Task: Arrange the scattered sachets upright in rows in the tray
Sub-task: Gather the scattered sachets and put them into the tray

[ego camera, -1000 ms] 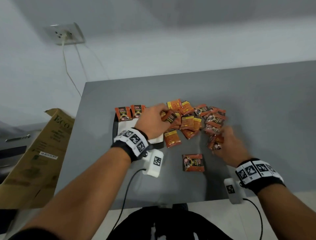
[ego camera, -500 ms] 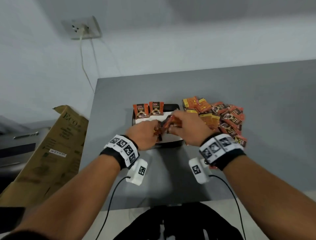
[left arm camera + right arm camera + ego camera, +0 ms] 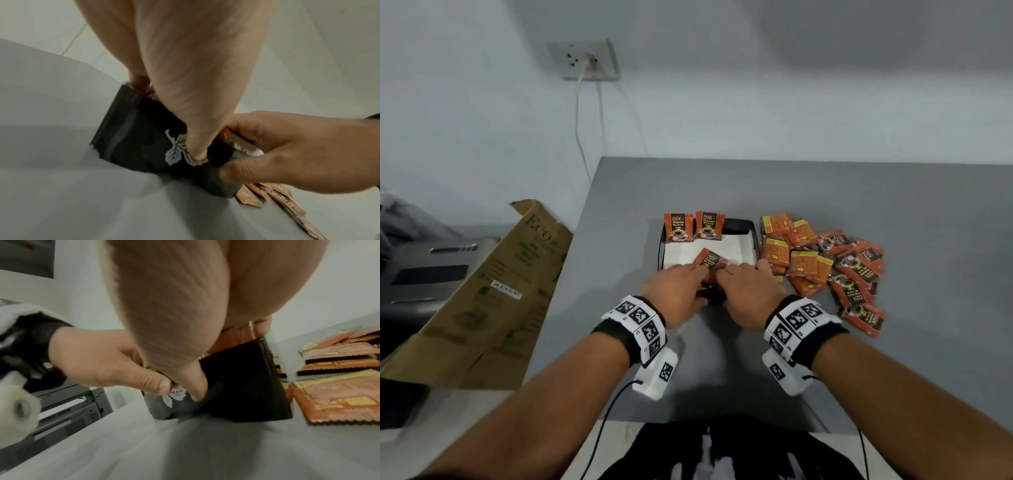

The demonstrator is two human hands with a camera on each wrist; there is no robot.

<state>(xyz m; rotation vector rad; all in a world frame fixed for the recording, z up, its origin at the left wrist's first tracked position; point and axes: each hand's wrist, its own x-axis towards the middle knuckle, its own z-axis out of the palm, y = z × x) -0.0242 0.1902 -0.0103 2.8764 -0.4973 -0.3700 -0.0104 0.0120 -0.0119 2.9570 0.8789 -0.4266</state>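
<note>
A black tray [image 3: 739,226] with a white liner sits mid-table, and two orange-black sachets [image 3: 678,228] stand upright at its back left. Both hands meet over the tray's near edge. My left hand [image 3: 698,271] and right hand [image 3: 726,272] pinch a small bunch of sachets [image 3: 711,259], the top one tilted above the liner. In the left wrist view the left thumb [image 3: 197,151] lies on the tray's leaf-printed near wall [image 3: 144,138], and the right hand grips the sachets [image 3: 238,142]. A pile of scattered sachets [image 3: 825,263] lies right of the tray.
The grey table [image 3: 893,205] ends at a white wall with a socket and cable [image 3: 585,61]. A cardboard box [image 3: 493,291] and a grey printer [image 3: 431,267] stand off the table's left edge. Loose sachets [image 3: 339,394] lie close to the tray's right wall.
Both hands left the pile with sachets and came together at the tray's near edge. The sachet bunch now sits lower, over the liner.
</note>
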